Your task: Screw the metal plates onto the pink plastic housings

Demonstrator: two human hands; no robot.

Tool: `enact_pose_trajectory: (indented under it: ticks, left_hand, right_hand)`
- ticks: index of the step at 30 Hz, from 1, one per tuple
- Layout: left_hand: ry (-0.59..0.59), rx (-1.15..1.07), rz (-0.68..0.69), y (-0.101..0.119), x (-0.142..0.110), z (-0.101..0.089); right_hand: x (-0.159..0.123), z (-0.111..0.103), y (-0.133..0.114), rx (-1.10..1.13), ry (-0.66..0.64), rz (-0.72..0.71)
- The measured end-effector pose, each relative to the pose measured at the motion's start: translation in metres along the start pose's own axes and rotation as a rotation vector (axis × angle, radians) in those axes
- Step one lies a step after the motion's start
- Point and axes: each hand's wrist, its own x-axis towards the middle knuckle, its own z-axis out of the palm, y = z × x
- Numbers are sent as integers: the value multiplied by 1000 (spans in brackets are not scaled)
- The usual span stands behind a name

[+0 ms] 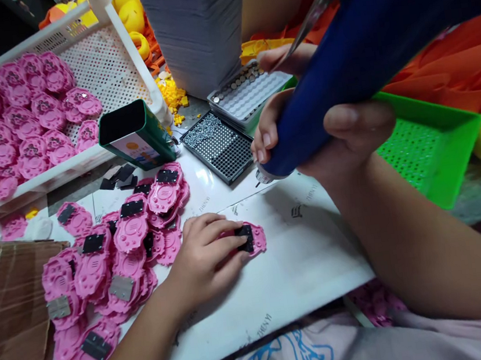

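My left hand (214, 253) lies over a pink plastic casing (257, 238) on the white board, its fingers pressing and gripping the part by its black cover. Most of that casing is hidden under the fingers. My right hand (348, 131) is wrapped round a thick blue electric screwdriver (325, 82), which slants down to the left. The tip of the tool is above the board, apart from the casing. To the left of my left hand, more pink casings (129, 223) with black or grey covers lie in a heap. A black perforated tray (232, 160) holds small screws.
A white basket (109, 61) of pink parts stands at the back left, with a dark green tin (134, 134) beside it. Behind are a tall grey stack (198, 27) and a tray of round metal pieces (251, 94). A green tray (452, 160) sits right, a cardboard box (11, 313) left.
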Motion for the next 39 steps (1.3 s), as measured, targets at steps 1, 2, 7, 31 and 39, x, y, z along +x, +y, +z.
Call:
enact_pose_trajectory:
  ticks: [1, 2, 7, 31, 39]
  left_hand:
    - [-1, -3, -5, 0, 0, 0]
    - [-4, -5, -8, 0, 0, 0]
    - [-3, -11, 1, 1, 1, 0]
    - [-29, -20, 8, 2, 1, 1]
    - [-40, -59, -8, 1, 1, 1]
  right_hand:
    - [0, 1, 0, -2, 5, 1]
    - [0, 2, 0, -6, 8, 1]
    - [0, 4, 0, 2, 32, -32]
    - [0, 3, 1, 43, 15, -36]
    - [1, 7, -1, 44, 46, -35]
